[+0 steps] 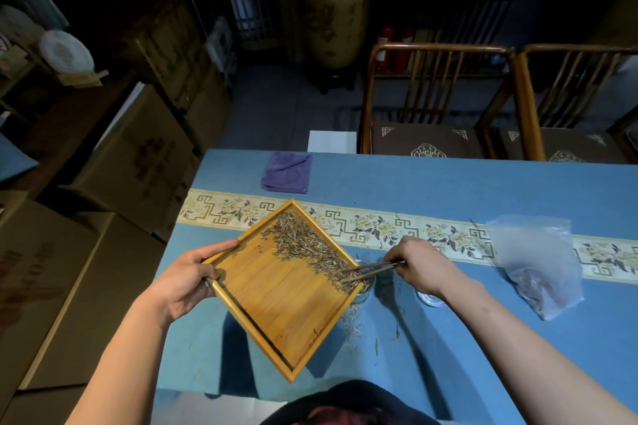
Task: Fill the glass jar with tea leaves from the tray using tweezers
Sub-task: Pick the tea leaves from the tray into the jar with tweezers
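While the left hand (186,281) grips the wooden tray (276,300) tilted over the blue table (448,183), the right hand (423,266) pinches the tweezers (371,269), raking tea leaves (303,245) off its right corner into the glass jar (366,288). Jar's mostly hidden, so can't tell the fill, but plenty of dry, thin leaves are left and some spilled nearby.

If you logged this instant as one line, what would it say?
left hand: holds bamboo tray tilted | right hand: tweezers rake tea leaves toward corner | glass jar: under corner, mostly hidden
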